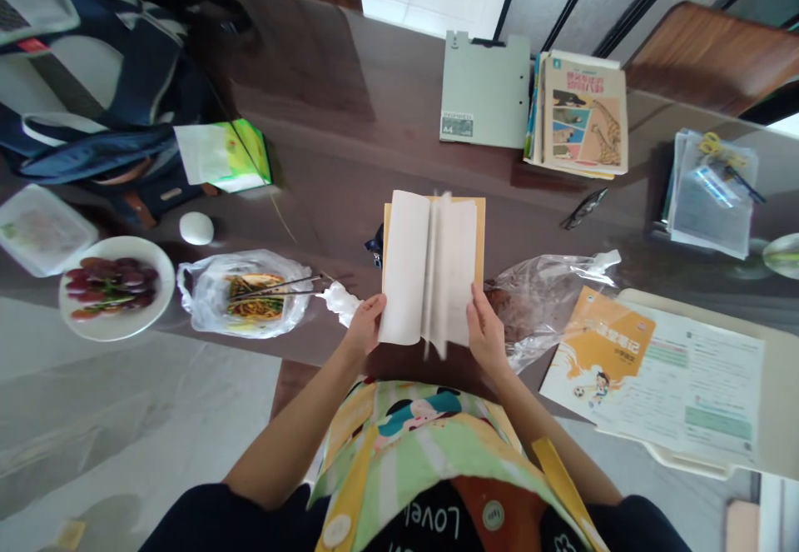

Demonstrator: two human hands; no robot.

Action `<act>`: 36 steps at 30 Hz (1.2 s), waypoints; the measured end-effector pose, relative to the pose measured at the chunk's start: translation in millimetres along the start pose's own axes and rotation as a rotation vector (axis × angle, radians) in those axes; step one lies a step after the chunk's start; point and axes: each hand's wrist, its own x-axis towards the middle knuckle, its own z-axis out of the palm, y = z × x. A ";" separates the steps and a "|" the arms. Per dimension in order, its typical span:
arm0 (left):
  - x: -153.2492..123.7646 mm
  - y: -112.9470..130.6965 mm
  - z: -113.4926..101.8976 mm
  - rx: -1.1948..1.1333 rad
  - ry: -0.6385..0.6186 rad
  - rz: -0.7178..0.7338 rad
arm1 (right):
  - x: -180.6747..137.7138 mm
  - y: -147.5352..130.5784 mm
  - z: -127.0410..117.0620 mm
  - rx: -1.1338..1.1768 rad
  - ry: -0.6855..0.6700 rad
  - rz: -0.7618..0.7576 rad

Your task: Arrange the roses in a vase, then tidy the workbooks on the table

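Observation:
A book (409,265) with a tan cover lies open between my hands, held up over the table's near edge. Its pages look blank or too pale to read, and a few stand up blurred near the middle. My left hand (366,323) pinches the lower left corner, thumb on the page. On the opposite side, my right hand (486,331) grips the lower right edge, thumb also on top. Left of my left hand are a crumpled white tissue (340,303) and a plastic bag holding noodles (255,298) with chopsticks. A clear plastic bag (543,294) lies beside my right hand.
A plate of grapes (163,310), a white egg-shaped object (196,228) and a backpack (125,102) occupy the left. Rightward are stacked books (583,115), a grey-green clipboard (483,90), glasses (584,208), a clear pouch (712,211) and an open workbook (692,385).

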 end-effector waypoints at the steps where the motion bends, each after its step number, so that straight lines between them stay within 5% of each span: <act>1: 1.1 0.7 -5.7 0.001 0.018 0.027 | 0.4 -0.5 -0.4 0.016 -0.011 0.021; 15: 3.3 -1.2 -31.4 0.056 -0.078 -0.055 | 5.9 6.6 -2.2 0.039 0.013 0.120; 23: -4.4 -12.0 23.3 0.671 -0.324 0.313 | 1.8 17.8 6.8 0.009 -0.078 0.045; 27: 2.6 -21.9 38.7 0.896 -0.256 0.501 | 3.8 25.7 14.8 0.127 -0.014 0.178; 32: 12.2 -21.9 31.0 0.787 -0.198 0.437 | 12.0 18.4 9.6 0.314 -0.040 0.306; 36: 9.5 -12.8 38.0 1.000 -0.245 0.498 | 11.3 16.4 7.4 0.215 -0.012 0.269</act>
